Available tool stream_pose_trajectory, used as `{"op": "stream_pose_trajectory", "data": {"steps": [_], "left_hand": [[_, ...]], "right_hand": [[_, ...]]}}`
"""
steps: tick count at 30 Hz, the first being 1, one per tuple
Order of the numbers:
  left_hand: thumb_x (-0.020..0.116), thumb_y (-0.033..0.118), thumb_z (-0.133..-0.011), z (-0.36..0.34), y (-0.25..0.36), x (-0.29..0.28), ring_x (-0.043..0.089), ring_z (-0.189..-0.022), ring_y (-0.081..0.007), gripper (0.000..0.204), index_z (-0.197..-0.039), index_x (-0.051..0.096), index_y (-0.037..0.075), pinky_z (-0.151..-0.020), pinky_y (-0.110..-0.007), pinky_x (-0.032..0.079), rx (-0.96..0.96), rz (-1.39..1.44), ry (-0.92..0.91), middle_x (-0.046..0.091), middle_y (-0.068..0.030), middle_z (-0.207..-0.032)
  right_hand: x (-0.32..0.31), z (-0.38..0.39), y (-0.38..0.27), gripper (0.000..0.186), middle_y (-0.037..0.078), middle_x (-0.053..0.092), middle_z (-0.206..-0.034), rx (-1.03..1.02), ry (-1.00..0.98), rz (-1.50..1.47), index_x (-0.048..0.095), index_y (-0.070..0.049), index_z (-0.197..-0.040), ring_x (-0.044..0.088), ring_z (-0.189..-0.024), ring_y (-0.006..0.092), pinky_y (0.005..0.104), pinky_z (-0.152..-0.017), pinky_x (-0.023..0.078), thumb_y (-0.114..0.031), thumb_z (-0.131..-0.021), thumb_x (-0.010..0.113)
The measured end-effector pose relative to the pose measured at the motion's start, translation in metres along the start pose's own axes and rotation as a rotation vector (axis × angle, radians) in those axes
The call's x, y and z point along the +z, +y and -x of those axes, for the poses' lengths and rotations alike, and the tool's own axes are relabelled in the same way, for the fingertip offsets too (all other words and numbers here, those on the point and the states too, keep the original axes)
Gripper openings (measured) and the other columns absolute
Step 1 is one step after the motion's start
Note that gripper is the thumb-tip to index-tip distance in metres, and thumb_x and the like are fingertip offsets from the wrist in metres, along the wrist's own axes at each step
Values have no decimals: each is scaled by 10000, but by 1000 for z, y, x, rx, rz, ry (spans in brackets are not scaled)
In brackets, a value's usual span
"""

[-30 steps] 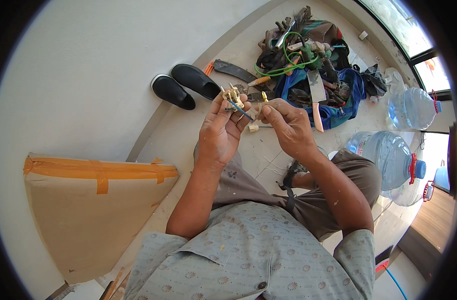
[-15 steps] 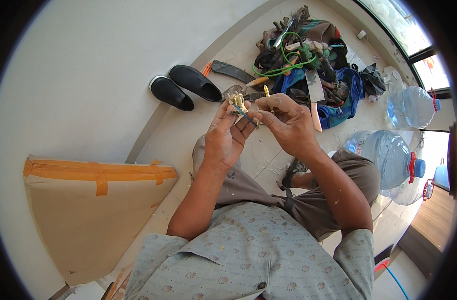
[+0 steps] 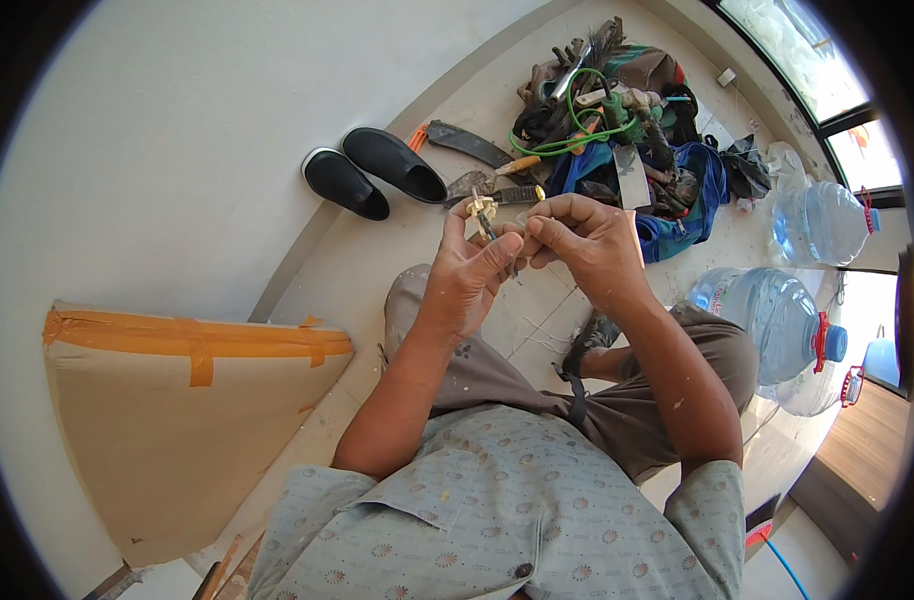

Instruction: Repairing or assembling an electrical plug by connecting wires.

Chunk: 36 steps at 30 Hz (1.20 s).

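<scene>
Cream plastic made up the small fitting with metal prongs [image 3: 482, 210], held up in front of the person's chest in the fingers of the left hand [image 3: 462, 275], which had closed around it. A thin, dark blue wire [image 3: 489, 233] ran down from it towards the left thumb. Just beside it, the right hand's [image 3: 595, 250] thumb and forefinger met in a pinch; what lay between them was too small to tell. A small yellow-tipped item [image 3: 540, 193] showed by those fingers, whether held or not was unclear.

The step in hand appeared to be fingertip work on the wire; the next move seemed to call for a steady left grip and a fine right pinch.

Beyond, on the pale tiled floor [image 3: 362, 262], lay black slip-on shoes [image 3: 397, 165] and a tool heap with a blue fabric bag [image 3: 699, 230] and looped green cord [image 3: 552, 151]. Large clear plastic water bottles [image 3: 772, 320] stood to the right; an orange-taped cardboard panel [image 3: 192, 440] leaned left.
</scene>
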<state>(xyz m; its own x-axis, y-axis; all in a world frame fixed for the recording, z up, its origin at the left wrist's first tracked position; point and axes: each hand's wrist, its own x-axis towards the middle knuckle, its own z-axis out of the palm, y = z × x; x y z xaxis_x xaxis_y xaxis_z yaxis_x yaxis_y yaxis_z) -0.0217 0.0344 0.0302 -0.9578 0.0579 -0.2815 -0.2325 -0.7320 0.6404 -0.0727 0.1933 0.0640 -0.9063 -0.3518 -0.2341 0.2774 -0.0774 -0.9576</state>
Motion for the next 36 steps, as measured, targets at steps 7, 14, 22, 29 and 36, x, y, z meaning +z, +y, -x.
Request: {"op": "stream_pose_trajectory", "data": {"steps": [7, 14, 22, 29, 36], "left_hand": [[779, 29, -776, 2, 3, -1, 590, -834, -101, 735, -1316, 281, 31, -752, -220, 484, 59, -173, 17, 622, -55, -909], [768, 18, -781, 4, 8, 4, 565, -790, -84, 710, -1312, 296, 28, -725, -199, 449, 78, -386, 4, 612, -45, -872], [775, 18, -775, 7, 13, 3, 573, -795, -82, 699, -1301, 315, 31, -718, -199, 457, 43, -433, 3, 618, -38, -876], [769, 16, -782, 8, 11, -2, 582, -818, -87, 684, -1295, 317, 34, -757, -210, 473, 11, -447, -13, 623, -44, -878], [760, 10, -789, 5, 11, -2, 580, -818, -85, 670, -1296, 323, 41, -757, -212, 475, 28, -416, -34, 620, -42, -875]], "right_hand": [[-4, 0, -13, 141, 97, 683, -847, -71, -46, 303, 665, 37, -970, 647, -675, 142, 273, -621, 530, -73, -881, 651], [-20, -2, -17, 185, 82, 602, -919, -831, -142, 1043, 666, -39, -916, 566, -866, 266, 361, -756, 482, -28, -731, 678], [-21, -2, -18, 174, 62, 577, -895, -874, -193, 1091, 642, -46, -887, 544, -864, 243, 355, -779, 466, -43, -717, 680], [-22, -3, -17, 149, 57, 576, -874, -865, -245, 1105, 640, -50, -863, 531, -830, 246, 354, -757, 456, -67, -720, 681], [-17, 0, -14, 52, 83, 571, -806, -627, -194, 814, 634, -16, -800, 549, -794, 243, 344, -714, 456, -28, -752, 651]]}}
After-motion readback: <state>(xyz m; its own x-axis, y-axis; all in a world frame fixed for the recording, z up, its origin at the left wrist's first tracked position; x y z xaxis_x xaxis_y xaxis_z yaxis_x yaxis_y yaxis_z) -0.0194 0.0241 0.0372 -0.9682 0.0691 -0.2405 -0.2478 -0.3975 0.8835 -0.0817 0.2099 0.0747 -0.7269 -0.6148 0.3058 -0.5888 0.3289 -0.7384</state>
